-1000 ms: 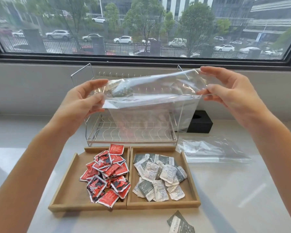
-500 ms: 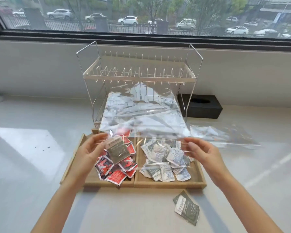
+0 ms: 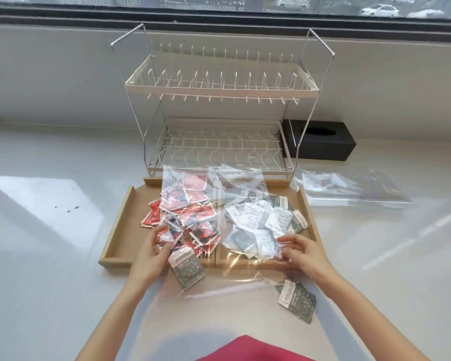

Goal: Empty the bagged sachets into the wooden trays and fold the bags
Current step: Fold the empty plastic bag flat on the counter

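Note:
A clear plastic bag (image 3: 219,188) lies flat over both wooden trays, its near edge reaching the counter. My left hand (image 3: 151,248) pinches its near left corner, and my right hand (image 3: 300,251) pinches its near right side. One grey sachet (image 3: 186,268) sits inside the bag by my left hand. The left tray (image 3: 120,230) holds red sachets (image 3: 153,217). The right tray (image 3: 309,212) holds white and grey sachets (image 3: 276,220). A loose grey sachet (image 3: 297,300) lies on the counter in front of the right tray.
A two-tier wire dish rack (image 3: 219,100) stands behind the trays. A black tissue box (image 3: 320,142) sits to its right. More clear bags (image 3: 354,188) lie stacked on the white counter at the right. A red cloth (image 3: 248,350) shows at the bottom edge.
Both hands brought the bag down from in front of the rack and laid it flat over the trays. The grey sachet stayed inside it near my left hand.

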### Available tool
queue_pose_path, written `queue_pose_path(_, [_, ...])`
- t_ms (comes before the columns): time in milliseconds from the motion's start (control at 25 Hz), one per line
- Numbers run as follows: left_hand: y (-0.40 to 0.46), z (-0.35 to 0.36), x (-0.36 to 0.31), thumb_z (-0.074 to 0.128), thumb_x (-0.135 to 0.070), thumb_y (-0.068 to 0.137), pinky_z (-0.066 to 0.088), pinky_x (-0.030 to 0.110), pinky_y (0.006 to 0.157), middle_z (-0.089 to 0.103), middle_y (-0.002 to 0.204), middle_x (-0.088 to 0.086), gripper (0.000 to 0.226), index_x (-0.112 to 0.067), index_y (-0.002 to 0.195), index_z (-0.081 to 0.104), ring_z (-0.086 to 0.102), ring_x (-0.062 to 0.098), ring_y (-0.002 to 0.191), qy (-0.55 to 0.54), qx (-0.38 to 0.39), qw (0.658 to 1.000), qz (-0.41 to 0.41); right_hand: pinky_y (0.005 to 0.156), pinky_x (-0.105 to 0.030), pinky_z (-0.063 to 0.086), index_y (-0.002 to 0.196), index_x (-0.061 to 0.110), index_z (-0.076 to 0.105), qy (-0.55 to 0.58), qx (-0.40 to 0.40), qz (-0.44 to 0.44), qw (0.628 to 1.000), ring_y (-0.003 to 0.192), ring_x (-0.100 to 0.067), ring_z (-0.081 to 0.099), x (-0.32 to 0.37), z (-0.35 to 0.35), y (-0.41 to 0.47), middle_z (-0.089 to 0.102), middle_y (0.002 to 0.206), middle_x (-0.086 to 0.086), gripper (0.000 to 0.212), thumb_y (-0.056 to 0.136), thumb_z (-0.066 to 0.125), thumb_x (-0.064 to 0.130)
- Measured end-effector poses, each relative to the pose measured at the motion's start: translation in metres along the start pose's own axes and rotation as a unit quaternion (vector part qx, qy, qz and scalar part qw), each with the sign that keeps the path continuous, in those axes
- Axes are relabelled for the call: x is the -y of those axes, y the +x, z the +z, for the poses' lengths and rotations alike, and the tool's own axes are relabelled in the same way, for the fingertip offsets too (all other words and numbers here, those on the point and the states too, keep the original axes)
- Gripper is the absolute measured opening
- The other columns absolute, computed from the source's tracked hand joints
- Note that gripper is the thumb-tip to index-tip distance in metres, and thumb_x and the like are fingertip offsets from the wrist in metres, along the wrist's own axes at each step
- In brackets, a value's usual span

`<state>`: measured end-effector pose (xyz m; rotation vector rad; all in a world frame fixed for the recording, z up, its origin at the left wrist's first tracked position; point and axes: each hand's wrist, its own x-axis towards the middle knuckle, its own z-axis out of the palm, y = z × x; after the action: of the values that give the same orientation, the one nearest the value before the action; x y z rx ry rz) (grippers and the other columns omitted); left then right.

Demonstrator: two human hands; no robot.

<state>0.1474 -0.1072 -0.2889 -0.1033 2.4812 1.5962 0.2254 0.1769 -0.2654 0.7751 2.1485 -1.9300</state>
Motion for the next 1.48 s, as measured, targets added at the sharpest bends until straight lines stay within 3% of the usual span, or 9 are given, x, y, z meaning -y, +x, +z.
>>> queue_pose_path(240, [-0.005,-0.003,-0.006,0.059,-0.021,0.084,0.05,0.046,0.082,0.056,0.122,0.01,0.053,-0.032,0.13,0.034,0.061,0.022,0.094,-0.059,0.03,0.998,-0.025,0.043,-0.01,0.043,0.106,0.0,0.058,-0.042,-0.008,-0.005,0.999,0.04,0.001,0.051,0.004,0.005,-0.004,0.054,0.068,-0.009,0.024,0.084,0.052,-0.006])
queue_pose_path(440, [-0.007,-0.005,-0.039,0.066,-0.014,0.08,0.044,0.016,0.093,0.022,0.142,-0.015,0.088,-0.052,0.134,0.009,0.049,-0.011,0.113,-0.103,0.174,0.978,0.043,0.05,-0.011,0.049,0.1,0.014,0.06,0.057,-0.044,-0.036,0.997,0.061,-0.002,0.066,0.026,-0.009,-0.001,0.066,0.091,-0.005,0.021,0.086,0.054,-0.001])
queue_pose_path(560, [-0.001,-0.001,-0.06,0.071,-0.02,0.07,0.033,0.036,0.109,0.021,0.151,-0.007,0.091,-0.06,0.13,0.015,0.029,0.014,0.137,-0.115,0.221,0.966,0.067,0.048,-0.012,0.05,0.1,0.013,0.058,0.172,-0.077,-0.075,0.979,0.06,0.003,0.066,0.047,-0.021,-0.006,0.071,0.081,0.002,0.02,0.087,0.052,-0.001])
queue_pose_path(680, [0.0,0.006,-0.076,0.061,-0.001,0.081,0.048,0.016,0.075,0.061,0.102,0.012,0.079,-0.04,0.138,0.023,0.064,0.007,0.085,-0.086,0.225,0.967,0.083,0.047,-0.012,0.05,0.095,0.014,0.058,0.226,-0.087,-0.104,0.965,0.059,0.001,0.067,0.061,-0.031,-0.013,0.071,0.078,0.001,0.019,0.088,0.05,-0.002])
queue_pose_path(760, [0.002,0.004,-0.092,0.056,-0.002,0.084,0.044,0.015,0.061,0.058,0.079,0.017,0.067,-0.034,0.136,0.03,0.058,0.008,0.064,-0.057,0.213,0.971,0.09,0.051,-0.01,0.05,0.089,0.018,0.06,0.18,-0.091,-0.122,0.972,0.062,0.001,0.067,0.067,-0.038,-0.017,0.068,0.085,-0.001,0.02,0.089,0.049,0.001])
queue_pose_path(920, [0.012,-0.009,-0.126,0.057,-0.017,0.084,0.052,0.025,0.058,0.071,0.07,0.003,0.043,-0.032,0.123,0.047,0.064,0.015,0.062,0.011,0.194,0.974,0.115,0.062,-0.016,0.055,0.087,0.019,0.062,0.057,-0.113,-0.166,0.978,0.059,-0.004,0.068,0.087,-0.059,-0.024,0.072,0.08,0.0,0.018,0.09,0.051,0.006])
queue_pose_path(1120, [0.013,-0.024,-0.19,0.054,-0.02,0.086,0.051,0.015,0.044,0.059,0.039,-0.008,0.013,-0.021,0.097,0.059,0.053,0.003,0.035,0.0,0.195,0.971,0.14,0.047,-0.012,0.051,0.088,0.017,0.063,-0.002,-0.143,-0.229,0.963,0.044,-0.003,0.062,0.137,-0.086,-0.042,0.066,0.065,-0.003,0.014,0.089,0.052,0.007])
queue_pose_path(1280, [0.018,-0.029,-0.222,0.052,-0.025,0.087,0.047,0.01,0.04,0.067,0.05,-0.003,0.014,-0.015,0.092,0.059,0.053,0.002,0.035,-0.051,0.224,0.968,0.104,0.042,-0.009,0.046,0.082,0.023,0.062,0.017,-0.157,-0.243,0.957,0.043,0.0,0.062,0.173,-0.104,-0.051,0.066,0.05,0.008,0.019,0.091,0.049,0.012])
queue_pose_path(1480, [0.025,-0.025,-0.238,0.046,-0.019,0.09,0.031,0.007,0.03,0.042,0.034,-0.007,0.013,-0.017,0.088,0.059,0.035,0.001,0.027,-0.117,0.25,0.96,0.05,0.043,-0.008,0.047,0.082,0.021,0.061,0.026,-0.139,-0.232,0.962,0.044,0.001,0.062,0.191,-0.114,-0.047,0.07,0.051,0.006,0.022,0.092,0.044,0.01])
